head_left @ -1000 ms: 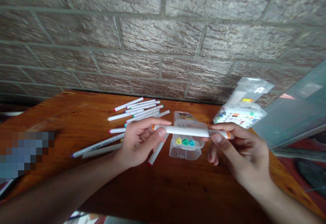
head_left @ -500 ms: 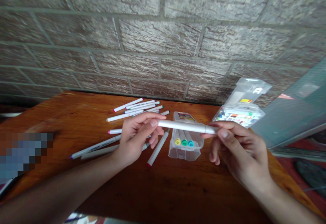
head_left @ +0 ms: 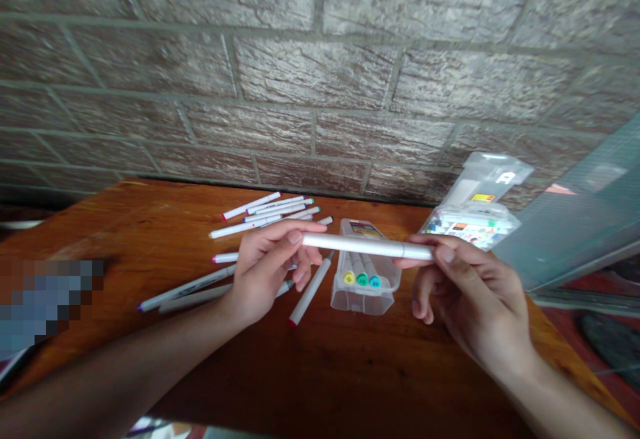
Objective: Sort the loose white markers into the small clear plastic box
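Observation:
A long white marker [head_left: 365, 246] is held level above the table by both hands. My left hand [head_left: 267, 272] pinches its left end between thumb and fingers. My right hand [head_left: 467, 299] pinches its right end. Directly below the marker lies a small clear plastic case [head_left: 365, 296] with three markers in it, their yellow, green and blue caps facing me.
Several loose white markers [head_left: 265, 216] lie scattered on the brown wooden table [head_left: 325, 372] behind and left of my left hand. A clear pack full of markers [head_left: 473, 222] stands at the back right by the brick wall. A glass pane [head_left: 575, 226] leans at the right.
The marker has turned in my fingers, so its orange ends no longer show. Both hands rose slightly and stay on its ends.

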Available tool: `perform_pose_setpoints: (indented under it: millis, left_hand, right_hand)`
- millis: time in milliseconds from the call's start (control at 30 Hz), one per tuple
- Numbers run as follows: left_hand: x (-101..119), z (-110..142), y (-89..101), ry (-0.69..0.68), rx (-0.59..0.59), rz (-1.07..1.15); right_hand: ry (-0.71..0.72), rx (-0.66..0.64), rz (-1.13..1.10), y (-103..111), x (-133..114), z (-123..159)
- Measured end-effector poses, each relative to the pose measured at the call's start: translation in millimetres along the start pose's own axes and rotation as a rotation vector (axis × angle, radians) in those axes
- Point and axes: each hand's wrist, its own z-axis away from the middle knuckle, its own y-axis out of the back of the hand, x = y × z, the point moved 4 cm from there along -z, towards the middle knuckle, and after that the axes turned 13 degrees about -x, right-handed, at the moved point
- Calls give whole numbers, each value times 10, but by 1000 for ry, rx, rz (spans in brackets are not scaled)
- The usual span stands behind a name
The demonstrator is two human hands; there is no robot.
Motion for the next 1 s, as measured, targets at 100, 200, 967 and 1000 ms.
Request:
perform_pose_setpoints:
  millis: [100,200,967,1000]
  left_hand:
    - [-2,-4,2,8,8,14]
    - [3,-7,-3,5,-3,40]
    - [-10,16,26,-14,-50,24]
    - [-14,16,26,-14,-46,11]
  right_hand:
    - [-8,2,-11,-1,2,-2]
    - [-13,2,-30,-3,1,0]
    - [-15,13,-55,20,24,7]
    - [-5,13,-40,22,23,9]
